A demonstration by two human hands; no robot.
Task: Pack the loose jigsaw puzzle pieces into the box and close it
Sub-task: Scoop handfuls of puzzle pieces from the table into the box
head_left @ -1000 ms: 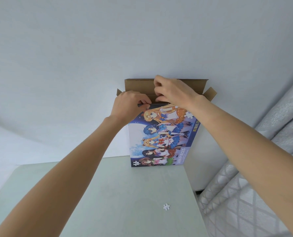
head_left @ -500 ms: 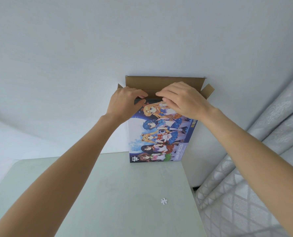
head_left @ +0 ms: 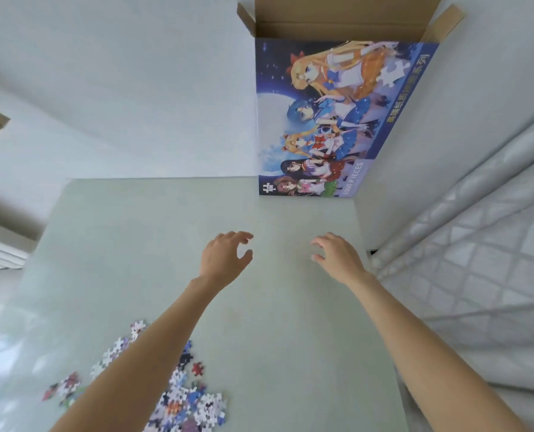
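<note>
Box (head_left: 331, 120) stands on end against wall, flaps up; left hand (head_left: 223, 257), right hand (head_left: 337, 254) loose-fingered, holding nothing; pieces (head_left: 184, 397) near.

Bright, even daylight; shadows faint. Wide-angle distortion bends the edges. Near puzzle pieces (head_left: 178, 397) blurred; pale glare on tabletop (head_left: 25, 353) left.
</note>
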